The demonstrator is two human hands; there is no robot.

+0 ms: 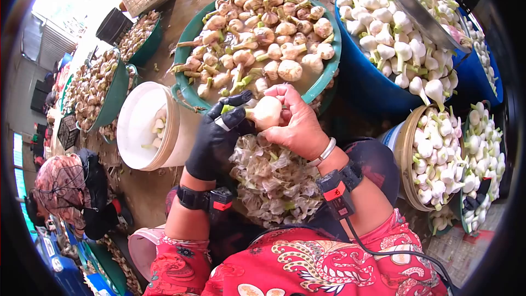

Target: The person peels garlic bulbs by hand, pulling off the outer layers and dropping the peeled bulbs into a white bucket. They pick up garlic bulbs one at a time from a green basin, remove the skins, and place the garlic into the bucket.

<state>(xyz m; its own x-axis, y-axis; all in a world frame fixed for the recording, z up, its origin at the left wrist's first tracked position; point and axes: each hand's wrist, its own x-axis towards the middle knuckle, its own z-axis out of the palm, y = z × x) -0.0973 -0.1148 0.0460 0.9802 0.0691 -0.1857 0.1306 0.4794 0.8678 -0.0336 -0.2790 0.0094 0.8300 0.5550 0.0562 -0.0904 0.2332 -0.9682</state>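
A pale garlic bulb (266, 113) is held between my two hands, its stem pointing left. My left hand (216, 145), in a black glove with a pale strip round a finger or thumb, is closed about the stem end. My bare right hand (302, 126) grips the round end with bent fingers and thumb. Right below lies a heap of loose papery garlic skins (276, 183) at my lap. Just beyond my hands stands a green tub (183, 85) with many unpeeled, brownish garlic bulbs (263, 35) in murky water.
A white bucket (131, 131) with a few pale garlic pieces leans at the left. On the right are a blue tub (350, 71) and a bucket (404, 159), both heaped with clean white garlic. Further left stand green tubs (112, 96) of garlic, and another person (68, 192) sits nearby.
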